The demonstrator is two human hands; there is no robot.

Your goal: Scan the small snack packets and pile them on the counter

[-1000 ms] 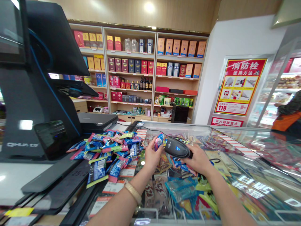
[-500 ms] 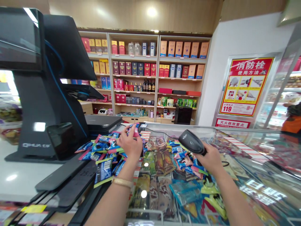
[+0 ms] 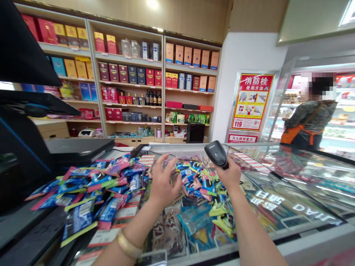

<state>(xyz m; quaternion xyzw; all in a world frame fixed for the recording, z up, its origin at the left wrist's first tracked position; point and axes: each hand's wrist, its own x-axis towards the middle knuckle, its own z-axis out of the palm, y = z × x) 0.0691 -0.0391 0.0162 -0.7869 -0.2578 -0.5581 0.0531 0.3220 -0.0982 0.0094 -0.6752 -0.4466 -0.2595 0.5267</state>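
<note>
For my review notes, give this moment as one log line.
right hand: holds scanner | left hand: open, nothing held, near small packets | person in orange apron: background right

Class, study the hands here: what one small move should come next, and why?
Probably, the left hand should pinch one packet from the smaller packet pile: its fingers are open and look empty beside that pile, while the right hand holds the scanner.

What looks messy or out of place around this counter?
The small blue-and-pink packets lie in a loose, jumbled heap at the left, some overlapping at odd angles. A second scattered cluster sits nearer the middle, between the two hands. Nothing looks plainly spilled or damaged, and the boxes on the shelves stand in neat rows.
</note>
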